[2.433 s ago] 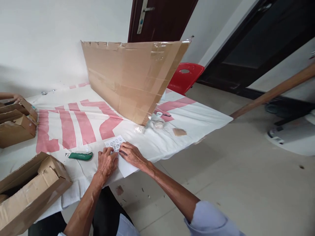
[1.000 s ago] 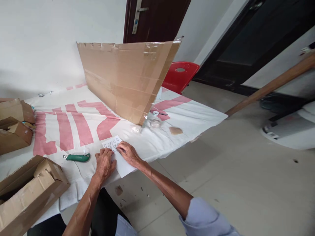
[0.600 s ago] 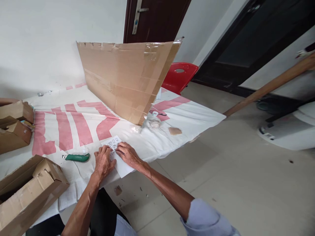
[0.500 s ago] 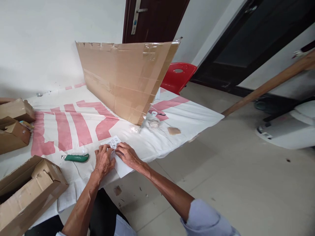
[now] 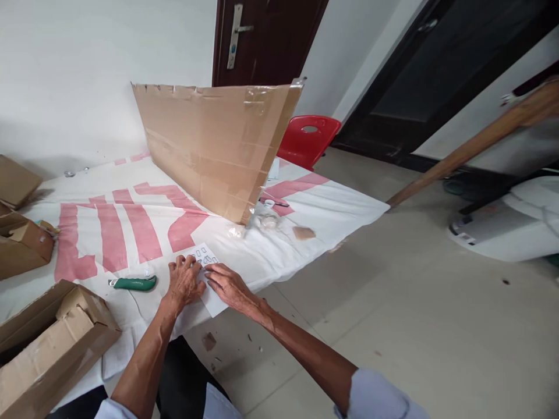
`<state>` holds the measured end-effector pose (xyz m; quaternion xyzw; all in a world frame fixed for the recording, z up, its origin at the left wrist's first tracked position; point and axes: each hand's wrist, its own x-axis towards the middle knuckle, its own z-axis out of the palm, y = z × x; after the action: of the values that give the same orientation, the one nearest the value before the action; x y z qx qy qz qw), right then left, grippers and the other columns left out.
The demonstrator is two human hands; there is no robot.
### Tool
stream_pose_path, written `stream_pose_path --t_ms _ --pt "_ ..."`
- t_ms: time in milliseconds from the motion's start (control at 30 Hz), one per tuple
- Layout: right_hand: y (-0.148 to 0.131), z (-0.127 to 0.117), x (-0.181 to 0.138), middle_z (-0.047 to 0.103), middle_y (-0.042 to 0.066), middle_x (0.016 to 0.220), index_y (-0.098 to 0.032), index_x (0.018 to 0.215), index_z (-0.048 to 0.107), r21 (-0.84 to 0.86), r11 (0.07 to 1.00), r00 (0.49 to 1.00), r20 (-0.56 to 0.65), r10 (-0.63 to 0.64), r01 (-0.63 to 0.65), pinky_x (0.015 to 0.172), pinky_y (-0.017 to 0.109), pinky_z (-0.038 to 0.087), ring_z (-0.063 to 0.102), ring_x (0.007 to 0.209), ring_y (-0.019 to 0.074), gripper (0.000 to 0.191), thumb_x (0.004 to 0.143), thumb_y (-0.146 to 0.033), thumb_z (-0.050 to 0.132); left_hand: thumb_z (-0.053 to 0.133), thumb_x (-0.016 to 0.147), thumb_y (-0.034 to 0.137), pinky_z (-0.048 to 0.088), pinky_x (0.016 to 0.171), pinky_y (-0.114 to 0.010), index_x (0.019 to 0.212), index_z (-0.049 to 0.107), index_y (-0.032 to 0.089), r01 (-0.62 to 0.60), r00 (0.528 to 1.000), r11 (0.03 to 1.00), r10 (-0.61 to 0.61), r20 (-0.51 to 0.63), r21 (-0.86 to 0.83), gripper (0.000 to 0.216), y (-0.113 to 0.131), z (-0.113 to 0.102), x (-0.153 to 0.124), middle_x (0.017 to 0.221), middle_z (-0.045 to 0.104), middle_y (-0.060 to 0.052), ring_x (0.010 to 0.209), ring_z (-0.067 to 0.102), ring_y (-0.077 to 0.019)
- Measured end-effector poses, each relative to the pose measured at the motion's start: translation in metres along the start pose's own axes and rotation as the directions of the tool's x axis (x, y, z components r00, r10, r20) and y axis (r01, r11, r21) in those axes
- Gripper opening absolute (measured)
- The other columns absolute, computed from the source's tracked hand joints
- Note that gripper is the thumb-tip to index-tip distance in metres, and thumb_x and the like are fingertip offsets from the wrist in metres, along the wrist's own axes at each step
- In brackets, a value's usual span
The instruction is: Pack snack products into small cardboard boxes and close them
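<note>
Cloth-covered desk (image 5: 345, 212), white with faded red markings, stretches ahead of my camera, a pale tiled floor (image 5: 393, 326) off to its right. Closest to me on the left, an open-topped cardboard box (image 5: 56, 361) sits at the near edge.

Just past it I have both hands over a sheet of white paper (image 5: 213, 304), which lies flat and slanted at the desk's near edge. The left hand (image 5: 186, 283) bends its fingers down onto the paper; the right hand (image 5: 230, 286) comes in from the other side, fingers partly curled, tips close to the left's. I cannot tell whether either pinches anything. Small dark-outlined shapes (image 5: 208, 258) show on the paper just beyond the fingertips, and from here I can't make out whether they are printed or loose.

Left of the hands lies a green utility knife (image 5: 137, 283), its metal tip pointing left. Farther on, a flat brown scrap (image 5: 304, 233) rests near some crumpled clear plastic (image 5: 267, 221), and behind these a big cardboard sheet (image 5: 209, 145) stands upright. Beyond it I see a red chair (image 5: 308, 142), then a dark door (image 5: 271, 43).
</note>
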<state>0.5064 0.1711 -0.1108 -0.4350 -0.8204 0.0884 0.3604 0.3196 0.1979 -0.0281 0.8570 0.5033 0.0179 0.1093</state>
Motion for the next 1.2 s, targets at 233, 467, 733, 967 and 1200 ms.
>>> stream_pose_path --t_ms 233,467,733,967,1200 --pt "-0.001 -0.003 -0.002 0.071 0.012 0.126 -0.022 0.104 0.071 0.048 0.998 1.000 0.006 0.029 -0.029 0.101 0.038 0.060 0.070 0.116 0.0233 0.018 0.100 -0.011 0.057 0.069 0.079 0.025 0.046 0.103 -0.053 0.121 0.069 0.022 0.009 0.999 1.000 -0.010 0.039 0.010 0.041 0.003 -0.009 0.008 0.142 0.060 -0.011 0.130 0.049 -0.0351" --pt "-0.004 -0.007 0.007 0.070 0.010 0.118 -0.021 0.106 0.069 0.025 0.995 0.996 -0.013 0.092 -0.092 0.097 0.035 0.058 0.070 0.108 0.0217 0.023 0.097 -0.007 0.055 0.068 0.080 0.024 0.045 0.104 -0.053 0.122 0.071 0.025 -0.007 1.000 1.000 0.007 0.026 0.008 0.042 0.004 -0.015 0.001 0.143 0.061 -0.010 0.131 0.049 -0.0352" --pt "-0.004 0.000 0.022 0.071 0.008 0.107 -0.021 0.107 0.073 -0.052 0.996 0.997 0.017 0.073 -0.072 0.095 0.035 0.056 0.065 0.104 0.0222 0.020 0.098 -0.010 0.060 0.068 0.085 0.026 0.043 0.105 -0.056 0.122 0.071 0.028 -0.025 1.000 1.000 0.025 -0.018 0.017 0.037 -0.003 -0.010 -0.007 0.142 0.058 -0.010 0.132 0.047 -0.0370" --pt "-0.006 0.001 0.015 0.071 0.009 0.109 -0.021 0.101 0.075 -0.102 0.994 0.998 0.041 0.037 -0.033 0.095 0.037 0.055 0.062 0.106 0.0240 0.019 0.102 -0.012 0.059 0.065 0.087 0.022 0.043 0.105 -0.055 0.119 0.073 0.029 -0.008 0.999 1.000 0.008 -0.031 -0.006 0.034 -0.004 -0.004 -0.007 0.141 0.059 -0.009 0.132 0.046 -0.0353" --pt "-0.006 0.007 0.009 0.071 0.010 0.112 -0.021 0.107 0.075 -0.134 0.990 0.998 0.034 0.050 -0.045 0.096 0.040 0.054 0.061 0.105 0.0257 0.021 0.102 -0.011 0.057 0.050 0.095 0.013 0.044 0.100 -0.053 0.113 0.079 0.028 0.052 0.998 0.998 -0.052 -0.018 -0.034 0.036 -0.005 -0.003 0.008 0.137 0.064 -0.009 0.128 0.050 -0.0335"
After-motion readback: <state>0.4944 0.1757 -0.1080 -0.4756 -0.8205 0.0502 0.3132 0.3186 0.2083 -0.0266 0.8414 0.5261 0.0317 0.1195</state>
